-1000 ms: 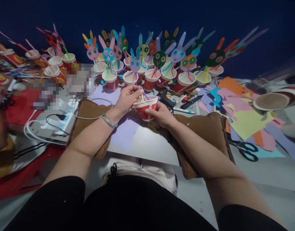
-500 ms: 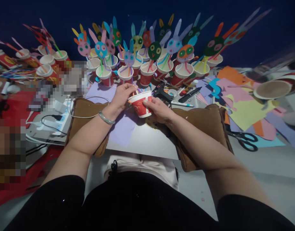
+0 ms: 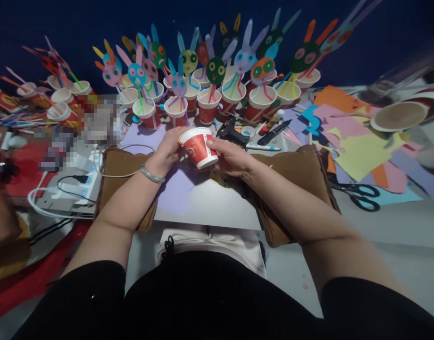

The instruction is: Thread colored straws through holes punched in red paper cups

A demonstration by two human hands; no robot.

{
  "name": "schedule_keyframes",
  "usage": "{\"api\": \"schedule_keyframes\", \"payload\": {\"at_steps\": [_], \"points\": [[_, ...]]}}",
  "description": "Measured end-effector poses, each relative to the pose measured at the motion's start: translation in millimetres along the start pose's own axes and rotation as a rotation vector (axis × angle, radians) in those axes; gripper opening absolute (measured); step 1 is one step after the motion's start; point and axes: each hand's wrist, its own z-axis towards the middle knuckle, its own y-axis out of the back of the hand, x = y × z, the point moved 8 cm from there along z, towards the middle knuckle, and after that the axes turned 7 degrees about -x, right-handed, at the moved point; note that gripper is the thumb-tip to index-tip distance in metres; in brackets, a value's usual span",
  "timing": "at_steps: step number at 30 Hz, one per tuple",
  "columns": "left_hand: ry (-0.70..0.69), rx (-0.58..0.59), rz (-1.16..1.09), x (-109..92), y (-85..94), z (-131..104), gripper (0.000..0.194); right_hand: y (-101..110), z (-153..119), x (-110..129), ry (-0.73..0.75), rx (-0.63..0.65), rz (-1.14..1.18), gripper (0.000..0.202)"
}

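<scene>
A red and white paper cup (image 3: pixel 199 150) is tilted between my two hands, above the table in front of me. My right hand (image 3: pixel 231 158) grips its right side, thumb on the printed wall. My left hand (image 3: pixel 170 147) is at the cup's left rim; its fingertips are hidden behind the cup. Past the cup stand several red cups (image 3: pixel 209 107) with paper rabbit faces on coloured straws. Purple paper (image 3: pixel 176 191) lies below my hands, and a small round yellow piece (image 3: pixel 219 177) is under the cup.
A black glue gun (image 3: pixel 233 131), a marker (image 3: pixel 263 148) and a black pen lie behind my right hand. Black scissors (image 3: pixel 362 196) and coloured paper scraps (image 3: pixel 362 156) are at the right. Brown cushions (image 3: pixel 295 189) lie under my forearms. A power strip (image 3: pixel 87 186) and another person's arm (image 3: pixel 3 212) are left.
The cup has moved slightly left and turned, so its opening faces more away from me. My left fingers have gone from above the rim to behind the cup. The whole view has shifted a little.
</scene>
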Motion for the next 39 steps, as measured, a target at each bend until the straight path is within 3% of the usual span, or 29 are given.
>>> {"api": "schedule_keyframes", "payload": {"at_steps": [4,10,15,18,22,26,30,39], "points": [[0.074,0.019,-0.037,0.7,-0.8,0.2,0.029,3.1,1.0,1.4,0.061,-0.036,-0.027,0.052],[-0.203,0.035,0.009,-39.0,-4.0,-8.2,0.040,11.3,3.5,9.7,0.210,-0.064,-0.113,0.061],[-0.392,-0.011,0.113,-69.8,-8.3,-32.4,0.048,9.1,-2.2,18.9,0.286,-0.004,-0.177,0.064],[-0.476,0.021,0.149,-82.7,-13.9,-49.9,0.048,10.0,-5.8,24.9,0.344,-0.002,-0.231,0.072],[-0.544,0.038,0.200,-87.7,-16.7,-65.2,0.045,12.0,-8.3,26.5,0.395,-0.005,-0.455,0.083],[-0.661,0.100,0.221,-90.0,-21.4,-75.3,0.038,12.7,-12.5,31.1,0.498,-0.020,-0.633,0.079],[-0.759,0.147,0.263,-94.0,-26.7,-82.1,0.037,11.0,-15.1,32.8,0.549,-0.014,-0.692,0.074],[-0.806,0.110,0.351,-92.2,-27.8,-81.3,0.044,11.9,-14.7,32.4,0.586,-0.089,-0.735,0.082]]}}
